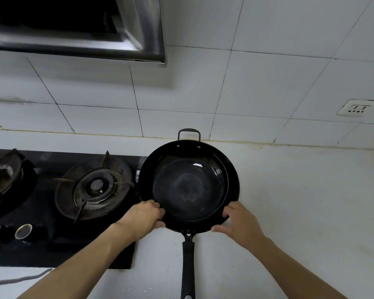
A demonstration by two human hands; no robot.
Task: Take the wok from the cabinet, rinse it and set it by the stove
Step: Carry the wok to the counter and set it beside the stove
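Head view: nearest, two bare forearms are seen reaching forward over the white countertop (pixel 289 201), with the wok's long black handle (pixel 188 266) running toward the viewer between them. A little farther on, the left hand (pixel 145 219) is closed on the near-left rim of the wok (pixel 189 186), fingers curled over the edge and thumb beneath, while the right hand (pixel 240 225) is spread, its fingertips resting against the near-right rim and nothing clamped. The wok is set upright on the counter just right of the black gas stove (pixel 58 190), its left edge overhanging the glass margin beside the near burner (pixel 95 186); whether it actually touches the stove cannot be told. The placement is judged nearly complete. It would be done well if the pan were nudged slightly right so that its base lies wholly on the counter, the handle kept from jutting past the near edge, and both hands released only once rocking has stopped. Farthest, the small loop handle (pixel 189 133) is seen close to the tiled wall (pixel 203 83).
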